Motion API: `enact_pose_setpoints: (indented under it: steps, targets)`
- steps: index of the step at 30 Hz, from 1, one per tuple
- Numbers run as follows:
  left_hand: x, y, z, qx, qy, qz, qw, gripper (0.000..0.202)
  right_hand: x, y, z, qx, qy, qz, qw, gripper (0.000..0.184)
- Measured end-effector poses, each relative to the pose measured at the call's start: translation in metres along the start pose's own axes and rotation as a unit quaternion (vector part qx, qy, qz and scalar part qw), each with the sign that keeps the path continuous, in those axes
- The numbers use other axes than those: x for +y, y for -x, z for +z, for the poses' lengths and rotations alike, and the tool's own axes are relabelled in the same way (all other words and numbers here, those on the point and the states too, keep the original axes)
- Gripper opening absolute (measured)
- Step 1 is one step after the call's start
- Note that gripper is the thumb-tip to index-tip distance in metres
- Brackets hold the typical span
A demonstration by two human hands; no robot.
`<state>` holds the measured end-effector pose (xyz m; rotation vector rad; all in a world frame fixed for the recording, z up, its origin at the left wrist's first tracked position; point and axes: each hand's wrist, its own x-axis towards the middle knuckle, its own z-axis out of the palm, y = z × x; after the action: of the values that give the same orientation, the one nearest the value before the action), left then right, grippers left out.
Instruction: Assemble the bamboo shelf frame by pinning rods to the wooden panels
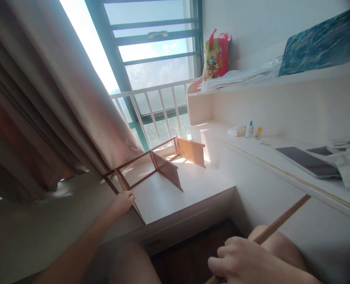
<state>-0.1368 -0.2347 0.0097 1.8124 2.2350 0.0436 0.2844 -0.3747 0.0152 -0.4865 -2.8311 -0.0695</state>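
Observation:
A brown wooden shelf frame [165,167] lies on the white ledge by the window, its panels sticking up toward me. My left hand [124,202] is closed on the frame's nearest end panel, at the left of the ledge. My right hand [240,258], low in the view, is wrapped round a long thin wooden strip [284,219]. The strip slants up to the right in front of the white desk side; its lower part passes behind my fingers. My knees show under both arms.
On the right, a white desk [269,152] carries a tablet [307,161], a small glue bottle [249,129] and papers. A red and green bag [216,57] stands on the shelf above. Curtains [53,86] hang at left. The ledge has a front edge.

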Motion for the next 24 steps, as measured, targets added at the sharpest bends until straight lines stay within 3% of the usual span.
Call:
enact_pose_setpoints:
  steps: [4,7,11,16,20,24]
  targets:
    - [0.024,0.016,0.004,0.034,-0.034,0.116,0.992,0.043,0.016,-0.015,-0.013,-0.02,-0.024,0.006,0.999,0.028]
    - [0.029,0.028,-0.001,0.058,-0.056,0.187,0.979,0.048,0.033,-0.027,-0.017,-0.012,-0.007,-0.007,1.0,0.025]
    - [0.013,0.032,-0.015,0.083,-0.085,0.293,0.949,0.041,0.058,-0.044,-0.019,0.009,0.037,-0.047,0.998,0.026]
    - [-0.015,0.009,-0.022,0.096,-0.109,0.392,0.908,0.031,0.083,-0.062,-0.027,-0.001,0.089,-0.103,0.991,0.025]
    - [-0.025,-0.01,-0.016,0.105,-0.117,0.426,0.891,0.026,0.11,-0.078,-0.032,-0.014,0.113,-0.137,0.984,0.026]
    - [-0.03,-0.012,-0.01,0.128,-0.118,0.429,0.886,0.024,0.15,-0.097,-0.031,-0.022,0.107,-0.173,0.979,0.022]
